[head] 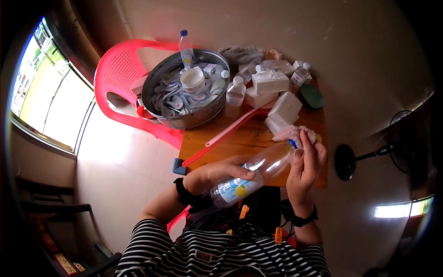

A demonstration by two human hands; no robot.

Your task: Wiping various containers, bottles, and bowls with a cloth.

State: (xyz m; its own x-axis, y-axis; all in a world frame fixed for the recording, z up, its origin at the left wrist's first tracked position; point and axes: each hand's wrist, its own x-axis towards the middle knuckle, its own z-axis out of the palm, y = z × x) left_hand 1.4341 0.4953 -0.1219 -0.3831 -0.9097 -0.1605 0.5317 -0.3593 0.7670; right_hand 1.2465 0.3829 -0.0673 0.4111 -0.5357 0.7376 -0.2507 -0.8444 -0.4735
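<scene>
A large clear plastic bottle [273,162] with a blue-and-white label lies slanted across my lap, its neck towards the upper right. Around its body my left hand [225,173] is closed, the thumb over the label. At the neck, my right hand [306,159] pinches a pink cloth [294,133] against the bottle's top, where a bit of blue shows. The cloth and fingers hide most of the neck. Just beyond the bottle, two long pink and red plastic handles [221,136] lie across the wooden table [242,149].
A perforated metal basin [204,117] holds many spoons, a white bowl [192,79] and bottles. Several small bottles, white tissue packs [270,81] and a green object [312,96] crowd the table's back. A pink plastic chair [119,69] stands left; a black fan base [345,162] is right.
</scene>
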